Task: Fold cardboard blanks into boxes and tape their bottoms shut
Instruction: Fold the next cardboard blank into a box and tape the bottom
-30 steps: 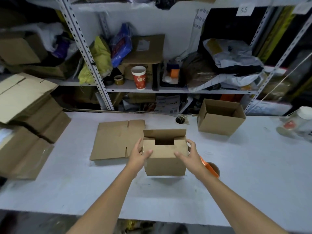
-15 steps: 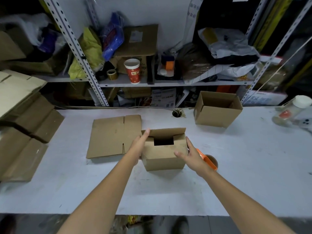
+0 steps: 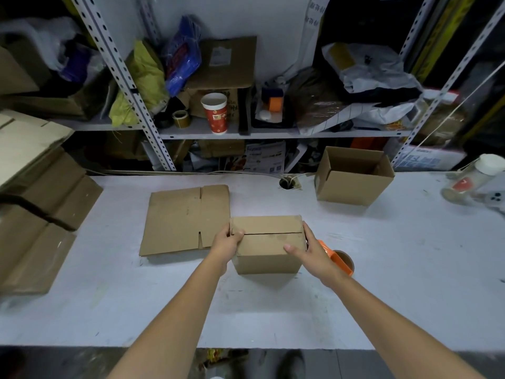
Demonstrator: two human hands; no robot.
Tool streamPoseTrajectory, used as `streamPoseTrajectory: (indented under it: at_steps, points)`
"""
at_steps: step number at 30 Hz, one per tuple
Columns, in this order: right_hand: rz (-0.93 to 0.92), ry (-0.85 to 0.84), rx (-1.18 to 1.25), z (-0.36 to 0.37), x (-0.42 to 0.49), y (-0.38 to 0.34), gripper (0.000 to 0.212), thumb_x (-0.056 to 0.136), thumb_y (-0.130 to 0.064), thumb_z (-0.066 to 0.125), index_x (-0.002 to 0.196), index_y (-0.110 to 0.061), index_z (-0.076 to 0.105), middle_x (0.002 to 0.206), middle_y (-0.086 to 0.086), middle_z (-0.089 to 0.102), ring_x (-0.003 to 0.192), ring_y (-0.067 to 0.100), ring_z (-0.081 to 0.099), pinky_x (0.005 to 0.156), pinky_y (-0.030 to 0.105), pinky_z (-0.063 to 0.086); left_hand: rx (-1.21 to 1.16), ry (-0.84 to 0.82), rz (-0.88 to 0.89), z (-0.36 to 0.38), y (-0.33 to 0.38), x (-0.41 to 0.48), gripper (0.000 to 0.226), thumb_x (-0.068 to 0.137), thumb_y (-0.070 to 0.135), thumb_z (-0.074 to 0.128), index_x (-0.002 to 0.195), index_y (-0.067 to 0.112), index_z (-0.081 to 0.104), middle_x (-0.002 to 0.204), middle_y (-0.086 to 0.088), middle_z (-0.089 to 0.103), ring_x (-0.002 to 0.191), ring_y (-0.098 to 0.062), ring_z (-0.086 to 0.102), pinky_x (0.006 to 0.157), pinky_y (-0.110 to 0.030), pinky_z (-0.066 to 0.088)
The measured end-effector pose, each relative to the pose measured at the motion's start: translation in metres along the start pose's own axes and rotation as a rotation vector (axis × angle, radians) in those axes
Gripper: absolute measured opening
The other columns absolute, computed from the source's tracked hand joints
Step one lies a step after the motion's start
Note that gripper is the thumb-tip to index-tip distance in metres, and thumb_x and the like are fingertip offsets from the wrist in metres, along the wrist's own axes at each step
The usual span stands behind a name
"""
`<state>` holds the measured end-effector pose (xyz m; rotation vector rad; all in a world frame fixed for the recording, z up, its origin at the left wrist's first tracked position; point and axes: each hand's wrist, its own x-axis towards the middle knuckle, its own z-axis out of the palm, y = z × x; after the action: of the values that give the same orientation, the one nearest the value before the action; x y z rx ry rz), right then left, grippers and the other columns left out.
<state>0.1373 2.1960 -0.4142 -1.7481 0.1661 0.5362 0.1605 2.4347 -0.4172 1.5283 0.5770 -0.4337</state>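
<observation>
A small brown cardboard box (image 3: 269, 243) stands on the white table (image 3: 382, 283), its top flaps folded down so they meet at a seam. My left hand (image 3: 228, 240) grips the box's left edge, thumb on the flaps. My right hand (image 3: 308, 250) holds the right side, thumb on the near flap and fingers round the far corner. An orange tape dispenser (image 3: 338, 259) with a brown tape roll lies just right of the box, partly hidden behind my right wrist. A flat cardboard blank (image 3: 185, 218) lies on the table to the left.
An assembled open box (image 3: 352, 176) stands at the back right. Stacks of flat blanks (image 3: 35, 203) fill the table's left side. A plastic jar (image 3: 475, 179) lies at the far right. A cable hole (image 3: 287, 184) sits behind the box. Cluttered shelves rise behind the table.
The far flap that stood open has been folded down, so the box's top face now shows closed. Both hands shifted up onto the flaps and sides.
</observation>
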Motion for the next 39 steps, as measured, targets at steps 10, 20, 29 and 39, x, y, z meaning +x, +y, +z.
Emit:
streamPoseTrajectory:
  at_steps: [10,20,29,39]
  points:
    - [0.167,0.156,0.129,0.007,0.018,-0.005,0.064,0.107,-0.041,0.037,0.159,-0.035,0.002,0.162,-0.003,0.024,0.146,0.021,0.030,0.113,0.035,0.031,0.079,-0.070,-0.005,0.005,-0.009,0.003,0.040,0.102,0.025,0.053,0.142,0.028,0.050,0.132,0.002,0.062,0.119,-0.019,0.058,0.107,-0.040,0.046]
    - [0.184,0.062,0.117,-0.010,0.014,-0.001,0.061,0.104,-0.048,0.040,0.158,-0.035,0.016,0.157,-0.007,0.034,0.141,0.018,0.038,0.117,0.038,0.032,0.150,-0.088,0.006,0.003,-0.008,0.002,0.053,0.102,0.034,0.053,0.152,0.028,0.037,0.138,0.000,0.056,0.120,-0.020,0.056,0.105,-0.038,0.046]
    - [0.349,0.372,-0.639,-0.062,0.028,0.073,0.059,0.095,-0.038,0.059,0.146,-0.014,0.042,0.137,0.011,0.059,0.122,0.033,0.056,0.097,0.041,0.050,0.154,-0.039,0.013,0.009,-0.004,-0.005,0.027,0.103,0.028,0.052,0.130,0.026,0.053,0.114,0.005,0.063,0.095,-0.009,0.060,0.075,-0.024,0.048]
    - [0.309,0.439,-0.806,-0.039,0.050,0.107,0.067,0.097,-0.024,0.050,0.154,-0.009,0.019,0.122,0.014,0.064,0.117,0.030,0.058,0.098,0.025,0.045,0.236,-0.014,-0.019,0.006,-0.005,0.001,0.047,0.102,0.034,0.053,0.148,0.025,0.045,0.133,0.002,0.060,0.109,-0.016,0.057,0.082,-0.027,0.043]
